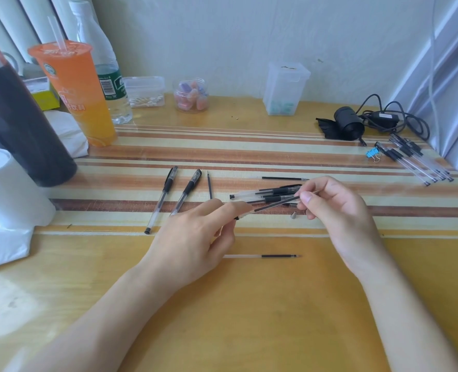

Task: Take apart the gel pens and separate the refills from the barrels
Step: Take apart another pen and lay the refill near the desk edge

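Mid-extraction. The left hand (195, 237) pinches the clear barrel (245, 214) at one end, mostly hidden under the fingers. The right hand (337, 210) pinches the refill (276, 204) near its tip end, thumb and forefinger closed on it. The refill spans between both hands just above the table (249, 304) and looks partly out of the barrel.

A heap of pen parts (265, 193) sits right behind it, and a metal tip cone (293, 214) lies loose by the right hand. Loose refills lie apart: the near refill (262, 256), the far refill (284, 178) and an upright-lying refill (209, 185). Two capped pens (175, 194) at left are untouched, and more pens (415, 159) lie far right.

Judgement: the refill is very light, thin, flexes easily and is smooth. Grip it close to the barrel mouth and pull straight along the axis, since a sideways pull may kink it. The barrel is stiff and slick, so hold it at the rubber grip section.
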